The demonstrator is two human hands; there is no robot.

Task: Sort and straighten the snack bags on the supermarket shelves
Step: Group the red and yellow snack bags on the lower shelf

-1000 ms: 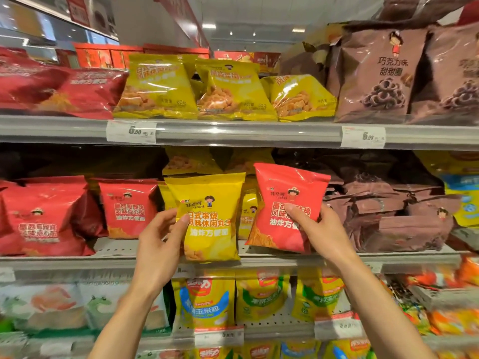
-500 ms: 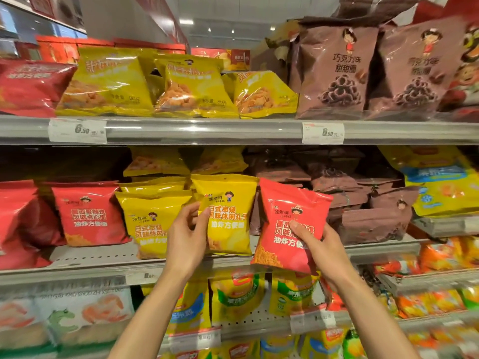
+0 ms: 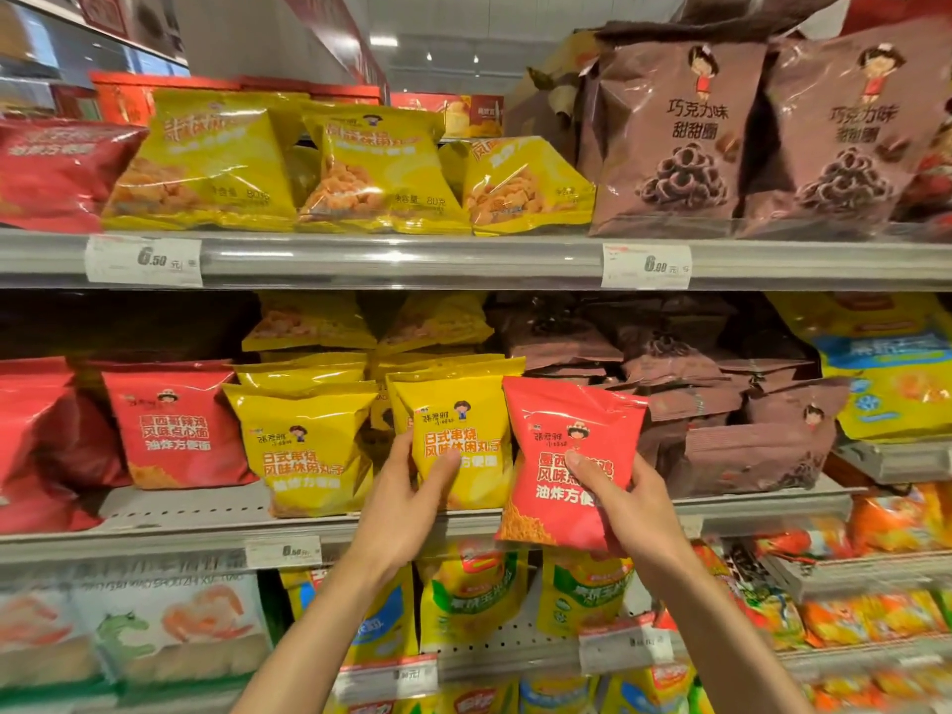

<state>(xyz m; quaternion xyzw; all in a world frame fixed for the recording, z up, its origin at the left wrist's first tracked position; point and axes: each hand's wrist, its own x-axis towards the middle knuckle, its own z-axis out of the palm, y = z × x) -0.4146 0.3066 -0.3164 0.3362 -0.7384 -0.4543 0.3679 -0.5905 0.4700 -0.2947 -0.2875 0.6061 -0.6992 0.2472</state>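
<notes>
One head-worn, wide-angle view faces the shelving square-on from close range, near enough for both forearms to rise from the bottom edge. The left hand and right hand sit low of centre. The middle shelf runs just beneath the hands; the top shelf lies well above them, curved by the lens.

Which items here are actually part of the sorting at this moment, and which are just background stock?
In play: red bag in the right hand; yellow bag gripped by the left hand; red row at the left of the middle shelf.

Background: brown bags on top, price tag, corn bags below.
</notes>
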